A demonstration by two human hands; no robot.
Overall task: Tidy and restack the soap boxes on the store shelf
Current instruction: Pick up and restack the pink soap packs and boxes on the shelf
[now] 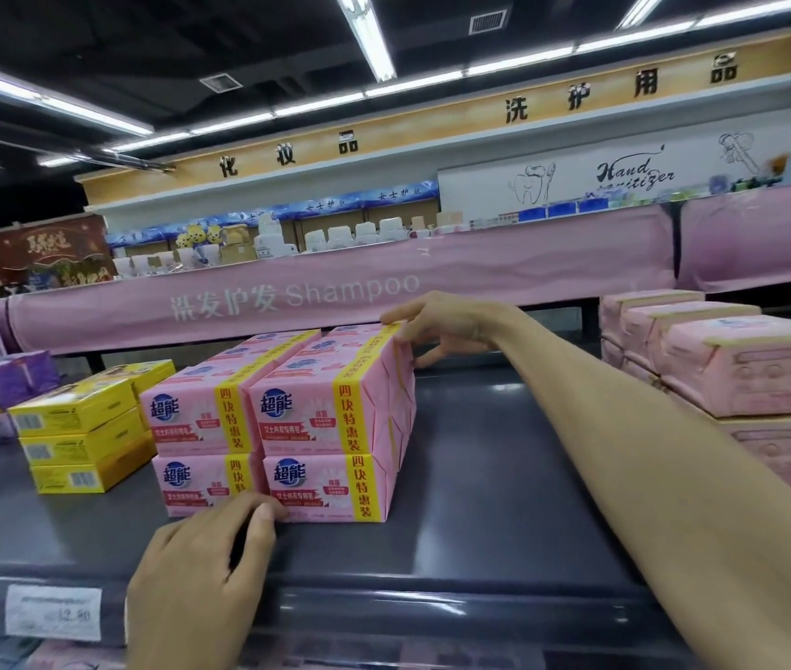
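Observation:
Pink soap boxes with yellow bands stand on the dark grey shelf in two columns, two layers high, with more rows behind. My right hand reaches over to the far right top corner of the stack, fingers spread against the top and side of the rear box. My left hand rests at the shelf's front edge, its fingertips touching the lower front face of the bottom boxes. Neither hand has a box lifted.
Yellow soap boxes are stacked three high to the left, with purple packs beyond. Paler pink soap packs are piled at the right. A pink Shampoo banner hangs just above. Price tags line the shelf front.

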